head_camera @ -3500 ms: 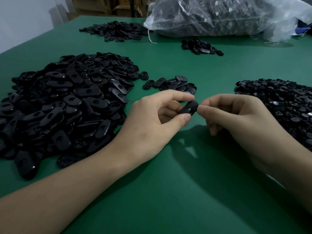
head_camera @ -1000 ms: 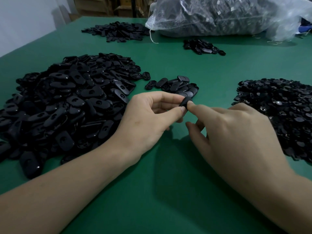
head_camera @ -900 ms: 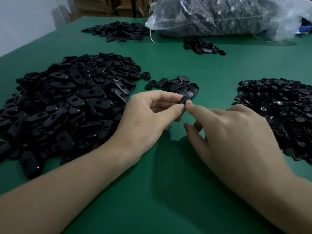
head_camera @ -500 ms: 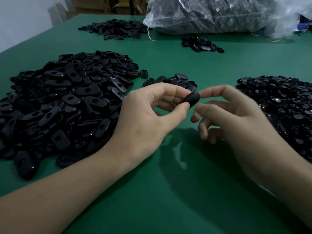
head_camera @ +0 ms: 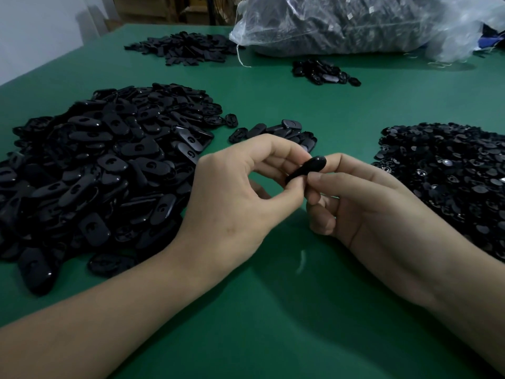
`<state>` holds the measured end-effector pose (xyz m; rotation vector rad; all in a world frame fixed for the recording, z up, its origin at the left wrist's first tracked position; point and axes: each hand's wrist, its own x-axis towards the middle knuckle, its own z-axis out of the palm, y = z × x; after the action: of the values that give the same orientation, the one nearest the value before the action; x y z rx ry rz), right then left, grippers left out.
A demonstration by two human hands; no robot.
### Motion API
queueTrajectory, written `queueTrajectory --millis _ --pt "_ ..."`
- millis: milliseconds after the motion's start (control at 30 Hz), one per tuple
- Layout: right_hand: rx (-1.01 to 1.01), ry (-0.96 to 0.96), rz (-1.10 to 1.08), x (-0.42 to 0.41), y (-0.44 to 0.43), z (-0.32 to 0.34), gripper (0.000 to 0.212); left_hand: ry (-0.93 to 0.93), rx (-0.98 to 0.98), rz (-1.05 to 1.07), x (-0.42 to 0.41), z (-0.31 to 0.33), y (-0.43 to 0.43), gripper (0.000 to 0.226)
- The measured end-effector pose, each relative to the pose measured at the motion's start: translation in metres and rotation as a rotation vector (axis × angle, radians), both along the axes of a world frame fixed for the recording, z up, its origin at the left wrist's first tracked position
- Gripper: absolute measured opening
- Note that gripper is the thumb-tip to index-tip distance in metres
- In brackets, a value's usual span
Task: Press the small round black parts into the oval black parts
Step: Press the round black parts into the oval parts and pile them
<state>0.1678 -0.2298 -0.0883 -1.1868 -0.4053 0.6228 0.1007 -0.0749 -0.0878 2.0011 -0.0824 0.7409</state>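
Green table [head_camera: 273, 337]; glossy black oval part [head_camera: 307, 168] pinched between both hands.

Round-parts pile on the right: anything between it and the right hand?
Nothing visible: only green table lies between the right hand and the round-parts pile. That hand and the left hand pinch an oval part.

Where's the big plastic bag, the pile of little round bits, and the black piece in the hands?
Plastic bag [head_camera: 355, 26]: head view, its crinkly front side.
Pile of round bits [head_camera: 448, 173]: head view, the heap's middle.
Black oval piece [head_camera: 315, 163]: head view, its shiny upper end.
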Motion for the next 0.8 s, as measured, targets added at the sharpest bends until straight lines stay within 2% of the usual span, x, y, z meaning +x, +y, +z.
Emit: queueTrajectory --millis 233,500,800 --pt "0.028 0.023 0.048 0.0063 -0.0002 -0.0021 0.013 -0.062 0.094 0.038 -0.0017 0.0013 -0.0016 0.022" --pt "0.090 0.099 0.106 0.0091 -0.0026 -0.0024 0.005 -0.147 0.249 0.050 -0.0022 0.0015 -0.0001 0.018" --pt "0.132 0.180 0.138 0.0075 -0.0033 0.0014 0.032 -0.302 0.415 0.048 0.0017 -0.0017 0.0062 0.013"
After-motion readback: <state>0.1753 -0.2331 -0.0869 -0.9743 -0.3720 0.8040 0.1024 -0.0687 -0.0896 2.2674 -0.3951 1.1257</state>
